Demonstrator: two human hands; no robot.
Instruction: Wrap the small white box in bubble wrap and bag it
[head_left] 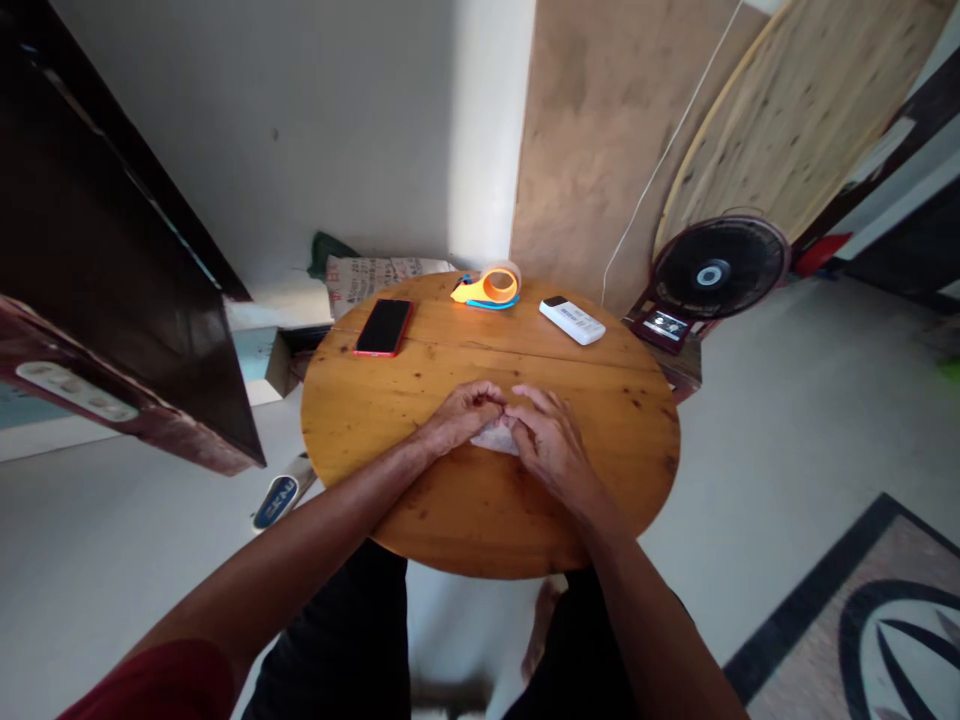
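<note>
Near the middle of the round wooden table (480, 530), both my hands meet over a small whitish, thin piece (496, 437), perhaps paper or plastic film; its kind is not clear. My left hand (469, 412) is closed, thumb and fingertips pinched together at its upper edge. From the other side my right hand (550, 435) grips that piece between thumb and forefinger, its other fingers bent and lifted. The fingertips almost touch, and they hide the upper part of the piece.
Toward the table's far edge lie a phone (384, 328) with a red edge, an orange and blue tape dispenser (487, 287) and a white handheld device (572, 320). A round black fan (716, 272) stands beyond at the right. A dark door (112, 220) is at the left.
</note>
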